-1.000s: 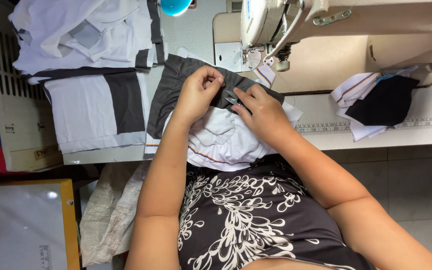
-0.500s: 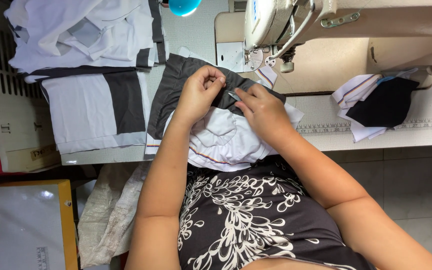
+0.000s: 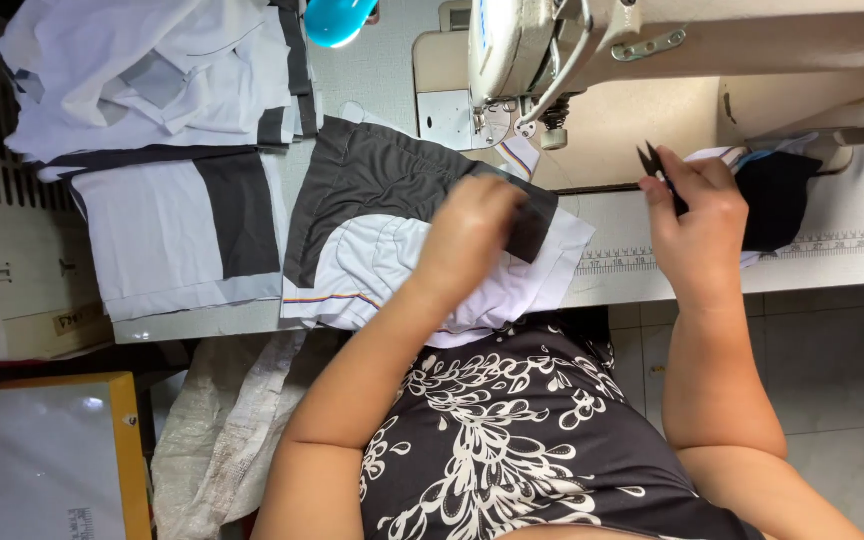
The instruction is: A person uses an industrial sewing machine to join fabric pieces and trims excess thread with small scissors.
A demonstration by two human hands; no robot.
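A grey and white garment (image 3: 372, 215) lies on the sewing table in front of me. My left hand (image 3: 472, 230) rests on it and pinches its dark grey edge near the machine's needle area. My right hand (image 3: 697, 215) is off to the right, apart from the garment, closed around small black thread snips (image 3: 657, 170) whose tips point up. The sewing machine (image 3: 572, 40) stands just behind the garment.
Stacks of white and grey cut pieces (image 3: 172, 150) lie at the left. A pile of dark and white fabric (image 3: 777, 195) sits at the right under the machine arm. A blue round object (image 3: 337, 18) is at the back. A measuring strip (image 3: 832, 245) runs along the table edge.
My right hand has left the garment and moved right with the snips. My left hand stays on the garment's dark edge.
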